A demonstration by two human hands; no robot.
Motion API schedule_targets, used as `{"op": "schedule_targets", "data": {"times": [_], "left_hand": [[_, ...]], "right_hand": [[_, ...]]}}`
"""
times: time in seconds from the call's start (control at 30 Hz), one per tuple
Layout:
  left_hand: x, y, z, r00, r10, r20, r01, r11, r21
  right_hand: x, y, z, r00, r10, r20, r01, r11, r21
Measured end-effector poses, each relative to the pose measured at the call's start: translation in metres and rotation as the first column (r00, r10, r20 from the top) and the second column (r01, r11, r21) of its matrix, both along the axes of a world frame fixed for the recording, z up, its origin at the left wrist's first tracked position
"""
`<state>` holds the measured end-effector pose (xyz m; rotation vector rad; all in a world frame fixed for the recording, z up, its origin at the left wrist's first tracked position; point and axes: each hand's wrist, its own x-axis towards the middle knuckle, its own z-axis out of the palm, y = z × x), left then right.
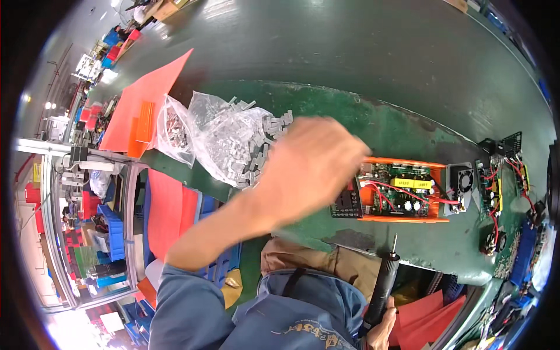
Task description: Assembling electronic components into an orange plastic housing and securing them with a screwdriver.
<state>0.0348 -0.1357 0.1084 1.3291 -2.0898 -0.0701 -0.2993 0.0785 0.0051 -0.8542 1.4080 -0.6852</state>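
Note:
My left hand (315, 169) is stretched across the bench, smeared by motion, so its fingers cannot be read. It hovers between a spread of small grey plastic pieces (239, 143) and an orange metal housing (402, 217). The housing holds a green circuit board (385, 173) with yellow components and red wires; a black vented end panel (346, 202) is at its left end. At the lower right my right hand (382, 326) is wrapped round a black electric screwdriver (382, 286), its bit upward. A black fan (465, 179) on a metal plate sits at the housing's right end.
Clear bags (175, 131) lie at the back left beside an orange-red sheet (143, 96) and orange panels (142, 128). More circuit boards (490, 184) with wires and fans are at the right. Blue bins (111, 233) fill a rack on the left. The green bench (303, 233) has worn patches.

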Motion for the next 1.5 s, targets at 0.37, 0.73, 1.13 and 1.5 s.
{"op": "schedule_targets", "data": {"times": [0.37,0.73,1.13,1.5], "left_hand": [[0.11,-0.012,-0.054,0.934,0.339,0.11,-0.356,0.906,0.229],[0.033,0.01,0.005,0.943,0.203,-0.264,-0.126,0.952,0.28],[-0.065,0.01,-0.006,0.936,-0.224,0.272,0.134,0.94,0.314],[-0.071,0.004,-0.004,0.905,-0.163,0.393,0.024,0.942,0.334]], "right_hand": [[0.008,-0.001,-0.005,0.998,0.066,0.01,-0.065,0.994,-0.09],[0.019,-0.011,0.019,0.962,0.257,-0.087,-0.263,0.963,-0.062],[0.02,-0.016,0.017,0.958,0.287,0.003,-0.286,0.956,-0.059],[0.02,-0.026,0.018,0.949,0.308,0.072,-0.304,0.951,-0.059]]}}
